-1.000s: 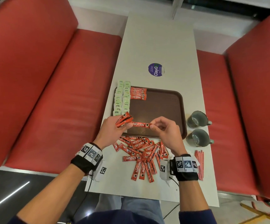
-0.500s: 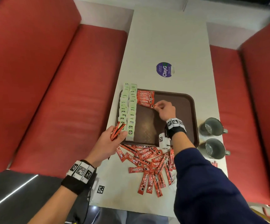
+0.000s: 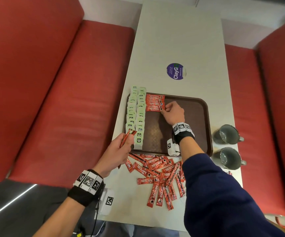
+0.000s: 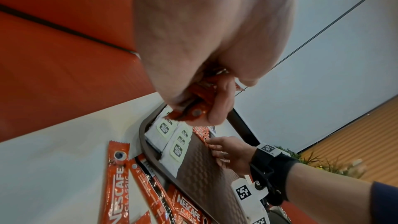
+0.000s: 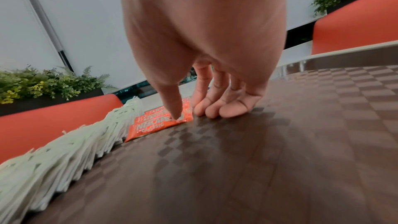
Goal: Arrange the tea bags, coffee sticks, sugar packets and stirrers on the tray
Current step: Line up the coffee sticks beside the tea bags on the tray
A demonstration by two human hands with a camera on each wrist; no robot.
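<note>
A brown tray (image 3: 189, 125) lies on the white table. Two rows of green tea bags (image 3: 136, 117) fill its left side. Beside them at the far end is a row of red coffee sticks (image 3: 154, 102). My right hand (image 3: 165, 110) is at the right end of the nearest stick (image 5: 155, 126). The thumb presses on that end and the curled fingers (image 5: 215, 110) sit against it on the tray. My left hand (image 3: 127, 139) grips a bunch of coffee sticks (image 4: 193, 108) over the tray's near left corner. Several loose coffee sticks (image 3: 157, 173) lie before the tray.
Two grey mugs (image 3: 226, 134) (image 3: 229, 158) stand right of the tray near the table edge. A purple round sticker (image 3: 175, 71) is on the table beyond the tray. Red benches (image 3: 52, 100) run along both sides.
My right hand carried one coffee stick from my left hand to the row at the tray's far end and has set it down flat. My left hand stayed near the tray's left corner.
</note>
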